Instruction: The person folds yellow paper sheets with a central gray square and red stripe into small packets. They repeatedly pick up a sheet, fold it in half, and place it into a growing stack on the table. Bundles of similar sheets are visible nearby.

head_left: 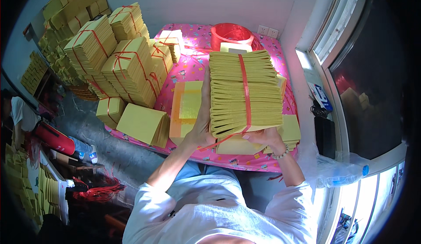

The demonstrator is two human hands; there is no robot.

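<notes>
I hold a thick bundle of yellow paper sheets (243, 90) above the pink table (272, 60). A red strap (245, 86) runs around its middle. My left hand (202, 121) presses flat against the bundle's left side. My right hand (263, 136) grips its near lower edge, where the red strap's loose end hangs toward me. Under the bundle lie more yellow sheets (239, 146) and a sheet with a gold square (188, 106).
Tied yellow paper bundles (127, 68) are piled on the table's left side, with a loose stack (142, 123) at the near edge. A red basin (231, 33) stands at the back. Another person (26, 117) sits at far left. A window sill (324, 108) runs along the right.
</notes>
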